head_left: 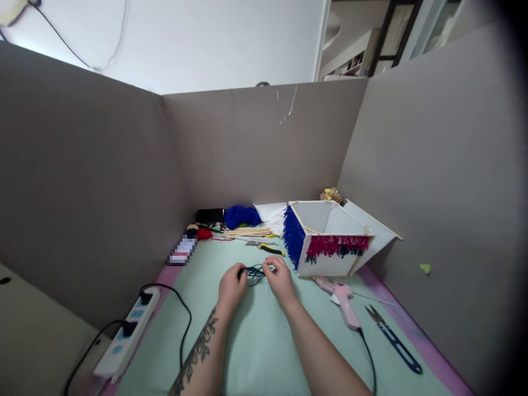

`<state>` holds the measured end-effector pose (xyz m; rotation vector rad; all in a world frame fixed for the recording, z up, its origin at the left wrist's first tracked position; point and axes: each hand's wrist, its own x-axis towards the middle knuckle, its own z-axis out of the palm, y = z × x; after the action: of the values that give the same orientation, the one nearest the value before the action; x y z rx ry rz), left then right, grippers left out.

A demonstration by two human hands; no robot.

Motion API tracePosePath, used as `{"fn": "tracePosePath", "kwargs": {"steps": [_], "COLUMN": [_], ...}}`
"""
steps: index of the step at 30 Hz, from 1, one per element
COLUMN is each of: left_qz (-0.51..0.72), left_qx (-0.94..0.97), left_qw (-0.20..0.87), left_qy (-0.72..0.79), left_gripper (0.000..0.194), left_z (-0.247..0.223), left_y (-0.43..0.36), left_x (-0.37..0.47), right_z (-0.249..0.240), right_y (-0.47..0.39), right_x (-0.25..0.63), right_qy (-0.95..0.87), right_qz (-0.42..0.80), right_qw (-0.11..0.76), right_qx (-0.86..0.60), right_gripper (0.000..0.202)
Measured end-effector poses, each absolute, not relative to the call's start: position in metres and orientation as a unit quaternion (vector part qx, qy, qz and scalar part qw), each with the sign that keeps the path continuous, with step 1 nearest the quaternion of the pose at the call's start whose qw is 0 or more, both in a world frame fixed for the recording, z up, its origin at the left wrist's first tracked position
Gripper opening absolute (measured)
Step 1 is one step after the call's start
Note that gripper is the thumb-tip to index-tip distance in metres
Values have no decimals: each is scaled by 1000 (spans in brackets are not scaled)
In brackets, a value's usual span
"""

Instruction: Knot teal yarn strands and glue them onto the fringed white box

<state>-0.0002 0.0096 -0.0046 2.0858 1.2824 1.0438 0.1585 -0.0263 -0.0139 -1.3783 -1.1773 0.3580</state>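
Now | L hand pinched on dark yarn; R hand pinched on same yarn; over mat

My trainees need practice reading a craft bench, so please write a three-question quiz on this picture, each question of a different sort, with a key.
1. True or false: both hands pinch the dark blue yarn over the green mat.
2. What lies just right of the pink glue gun? A) thread snips B) a ruler C) a cup
3. Fill in: the white box carries blue fringe on its left side and ____ fringe on its front.

Key
1. True: left hand and right hand each grip it.
2. A, the thread snips.
3. Red.
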Motion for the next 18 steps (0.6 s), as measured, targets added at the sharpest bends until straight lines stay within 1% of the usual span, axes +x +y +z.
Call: {"fn": "tracePosePath", "kwargs": {"steps": [4,5,7,8,9,10,12,15,18], "left_qz": [408,418,450,467,481,489,470,409,405], "left_qx": [678,652,601,586,587,607,671,707,660], "left_qw": [192,166,86,53,45,68,191,387,495], "left_qy": [581,610,655,660,649,623,540,429,394], "left_gripper": [19,22,35,40,40,36,27,32,36], "left_z": [-8,-8,-5,-3,-1,0,-1,-6,-9], "left_y": [23,25,26,25,24,22,17,10,9], "left_x": [-14,-16,-19,-19,-18,-15,-7,9,16], "right_z": [-21,-22,-23,-23,-22,-22,-20,-16,-12], "right_y": [-21,-20,-19,-18,-18,-18,-18,-21,-26], "right_x": [167,168,169,168,167,166,162,153,144], "right_qy": [-424,-406,-374,-361,-352,-349,-357,-410,-494], "right_qz": [248,271,306,320,332,343,369,410,426], "right_qw": [637,642,653,658,662,666,671,660,616], "right_qx": [-594,-591,-583,-579,-572,-563,-535,-477,-441], "right_gripper": [20,21,23,23,24,23,21,17,7]}}
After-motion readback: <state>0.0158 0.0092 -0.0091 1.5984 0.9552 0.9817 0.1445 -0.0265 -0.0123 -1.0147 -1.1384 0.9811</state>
